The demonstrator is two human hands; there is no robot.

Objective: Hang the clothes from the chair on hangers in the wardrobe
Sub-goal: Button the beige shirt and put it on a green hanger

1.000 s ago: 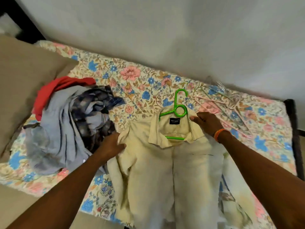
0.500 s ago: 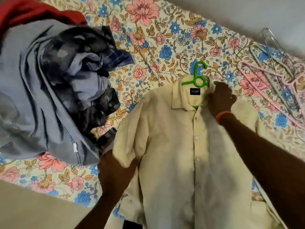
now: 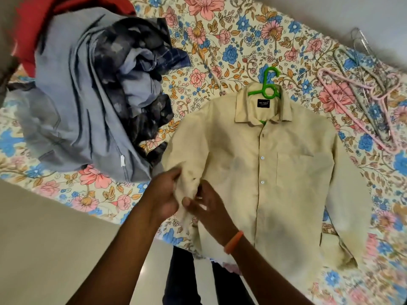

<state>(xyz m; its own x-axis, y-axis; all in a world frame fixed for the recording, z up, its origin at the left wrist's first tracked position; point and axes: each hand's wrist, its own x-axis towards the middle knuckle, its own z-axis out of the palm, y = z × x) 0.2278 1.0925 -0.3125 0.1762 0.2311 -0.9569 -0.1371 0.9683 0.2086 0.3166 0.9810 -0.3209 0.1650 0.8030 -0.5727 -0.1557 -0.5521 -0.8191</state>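
Left hand [image 3: 164, 195] is gripping the bunched cuff end of the cream shirt's [image 3: 259, 172] left-lying sleeve, fingers curled round the cloth; right hand [image 3: 207, 208], orange band at the wrist, is pinching the same sleeve end just beside it, thumb showing, the two hands nearly touching. Both are working at the near left edge of the shirt, which is lying face up and buttoned on the floral bedsheet [image 3: 220, 47], collar toward the far side, tail hanging over the near edge of the bed. A green hanger [image 3: 267, 86] is sitting inside the collar, its hook poking out beyond it. Judging the shirt light, soft and limp, likely to slump off if lifted by the fabric; the hook looks the best place to take hold, well apart from both hands on the far side. A heap of clothes [image 3: 88, 95], grey, dark patterned and red, is lying to the left, touching the sleeve area. Spare hangers [image 3: 361, 102], pink and wire, are lying at far right
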